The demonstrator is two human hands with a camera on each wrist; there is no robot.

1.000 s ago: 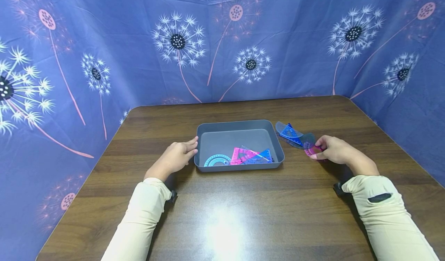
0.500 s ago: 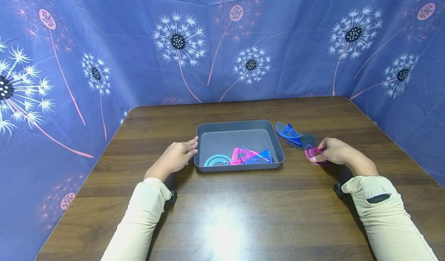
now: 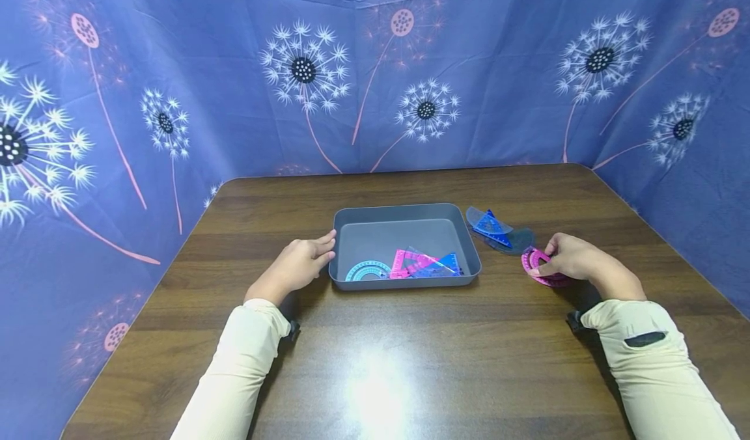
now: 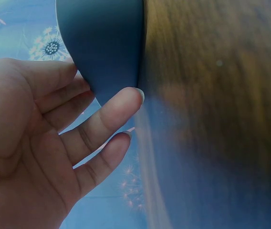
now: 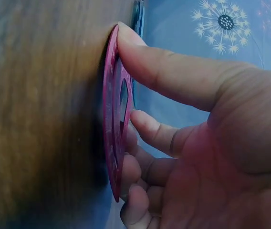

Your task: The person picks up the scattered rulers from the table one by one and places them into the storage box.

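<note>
My right hand [image 3: 580, 261] pinches a pink protractor [image 3: 551, 281] on the right of the table. In the right wrist view the thumb is at one end of the protractor [image 5: 111, 124], which is seen nearly edge-on, and the fingers reach its other end. My left hand [image 3: 295, 264] rests its fingertips against the left wall of a grey tray [image 3: 404, 284]. In the left wrist view its fingers lie fairly straight along the tray's wall [image 4: 102, 43]. Inside the tray are a teal protractor [image 3: 353, 272], a pink set square [image 3: 399, 264] and a blue set square [image 3: 450, 264], partly overlapping.
Right of the tray lies an overlapping group: a light blue protractor [image 3: 477, 217], a blue set square [image 3: 493, 233] and a dark see-through piece [image 3: 520, 239]. A blue dandelion-print cloth [image 3: 234, 69] hangs behind and beside the wooden table [image 3: 469, 349].
My right hand has drawn the pink protractor slightly right and nearer to me, away from the dark piece; more of it shows. My left hand stays at the tray.
</note>
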